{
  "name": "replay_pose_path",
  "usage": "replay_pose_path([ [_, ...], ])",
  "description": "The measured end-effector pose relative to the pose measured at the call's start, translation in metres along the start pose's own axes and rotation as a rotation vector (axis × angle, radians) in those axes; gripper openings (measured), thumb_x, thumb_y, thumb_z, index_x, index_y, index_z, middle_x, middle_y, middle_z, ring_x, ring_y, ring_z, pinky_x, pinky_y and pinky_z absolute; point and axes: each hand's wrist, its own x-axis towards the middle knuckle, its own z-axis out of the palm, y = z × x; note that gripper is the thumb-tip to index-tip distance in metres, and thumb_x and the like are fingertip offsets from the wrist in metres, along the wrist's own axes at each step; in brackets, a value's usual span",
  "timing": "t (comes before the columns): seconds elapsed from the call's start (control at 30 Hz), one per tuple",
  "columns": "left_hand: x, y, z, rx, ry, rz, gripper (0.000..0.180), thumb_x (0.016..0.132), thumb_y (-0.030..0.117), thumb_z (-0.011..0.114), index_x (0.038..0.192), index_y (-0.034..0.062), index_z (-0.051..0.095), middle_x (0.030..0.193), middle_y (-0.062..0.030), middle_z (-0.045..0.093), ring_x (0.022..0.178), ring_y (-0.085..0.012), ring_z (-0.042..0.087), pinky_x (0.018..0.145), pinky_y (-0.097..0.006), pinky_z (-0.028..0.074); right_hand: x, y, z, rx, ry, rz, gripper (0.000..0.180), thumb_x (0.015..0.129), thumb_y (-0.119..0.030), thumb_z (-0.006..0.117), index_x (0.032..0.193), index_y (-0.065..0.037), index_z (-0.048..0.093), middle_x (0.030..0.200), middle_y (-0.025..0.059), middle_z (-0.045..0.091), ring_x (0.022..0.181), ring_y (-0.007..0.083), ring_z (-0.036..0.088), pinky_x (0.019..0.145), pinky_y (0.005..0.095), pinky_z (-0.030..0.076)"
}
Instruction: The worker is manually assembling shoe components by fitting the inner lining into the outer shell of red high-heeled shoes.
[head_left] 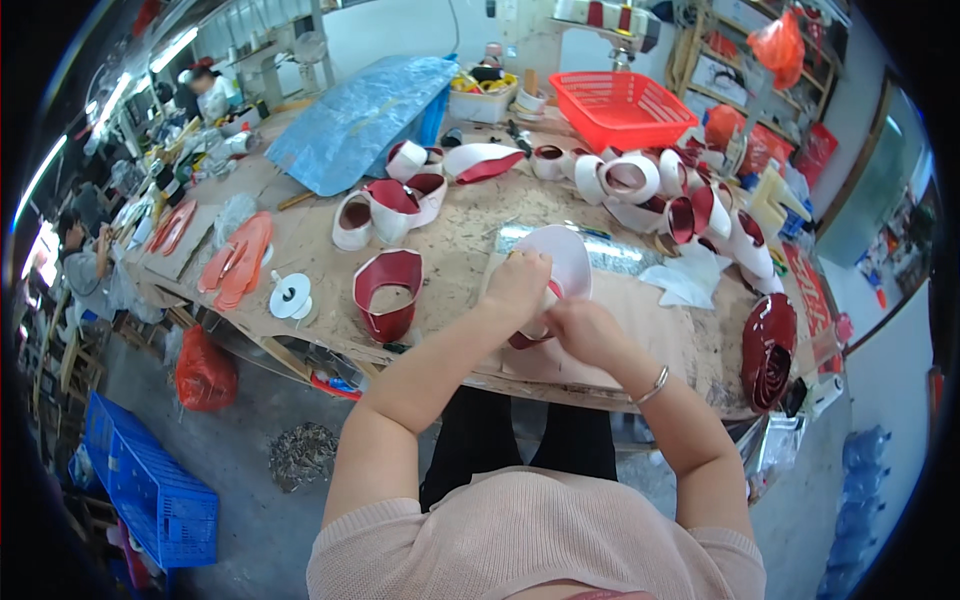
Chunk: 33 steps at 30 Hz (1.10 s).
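A shoe upper, white on one face and dark red on the other [560,250], is held between my two hands above the front edge of the workbench. My left hand [520,287] has its fingers closed on the upper's left side. Close beside it, my right hand [590,332] is closed at the lower right of the same piece; its fingertips are partly hidden. Left of my hands stands a dark red upper [388,326], open in the middle. Under and behind the held piece lies a clear, shiny plate [625,258], with a white sheet [690,280] to its right.
More uppers [390,197] sit at the bench's middle left; a curved row [628,178] runs along the right. Nested dark red pieces [768,345] rest at the right edge. Behind are a red basket [625,115] and blue sheeting [355,120]. A white spool [290,297] lies left.
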Motion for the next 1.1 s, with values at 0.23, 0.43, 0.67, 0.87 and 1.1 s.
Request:
replay_pose_path([
  [0.23,-0.014,0.008,-0.013,-0.463,-0.232,-0.044,0.011,0.077,0.001,0.066,0.087,0.0035,0.061,0.087,-0.0131,0.065,0.079,-0.0244,0.065,0.072,-0.035,0.051,-0.005,0.058,0.021,0.096,0.105,0.293,0.015,0.074,-0.008,0.071,0.078,0.0,0.059,0.071,0.0151,0.063,0.071,0.0331,0.062,0.064,0.0398,0.05],
  [0.43,-0.041,-0.041,0.045,-1.193,-0.305,-0.326,0.028,0.076,-0.003,0.067,0.102,0.0064,0.063,0.081,0.0016,0.061,0.071,-0.0064,0.057,0.064,-0.022,0.048,-0.04,0.099,-0.009,0.54,0.092,0.483,0.008,0.069,0.005,0.061,0.077,0.001,0.06,0.07,0.0095,0.061,0.068,0.0168,0.059,0.063,0.0303,0.049],
  [0.67,-0.033,-0.019,0.038,-0.62,-0.193,-0.114,0.02,0.077,0.018,0.071,0.095,0.0093,0.07,0.078,-0.0053,0.066,0.065,-0.0134,0.061,0.061,-0.027,0.049,-0.026,0.079,-0.001,0.315,-0.141,0.349,0.018,0.074,0.001,0.063,0.091,-0.002,0.068,0.074,0.0104,0.066,0.07,0.0229,0.065,0.067,0.0317,0.051],
  [0.87,-0.039,-0.013,0.044,-0.762,-0.191,-0.375,0.018,0.081,0.021,0.069,0.091,0.0061,0.07,0.066,-0.0065,0.065,0.063,-0.0173,0.064,0.065,-0.03,0.05,-0.024,0.074,0.003,0.426,-0.151,0.5,0.033,0.07,-0.015,0.075,0.098,0.0,0.066,0.087,0.0163,0.068,0.08,0.0275,0.066,0.076,0.0353,0.051],
  [1.1,-0.063,0.003,0.031,-0.809,0.27,-0.071,0.026,0.085,0.023,0.065,0.105,0.0061,0.065,0.091,-0.0099,0.064,0.082,-0.0267,0.061,0.075,-0.035,0.047,0.022,0.07,0.007,0.373,-0.269,0.243,0.051,0.061,-0.011,0.079,0.108,-0.001,0.064,0.095,0.0154,0.068,0.088,0.0276,0.065,0.082,0.0341,0.051],
])
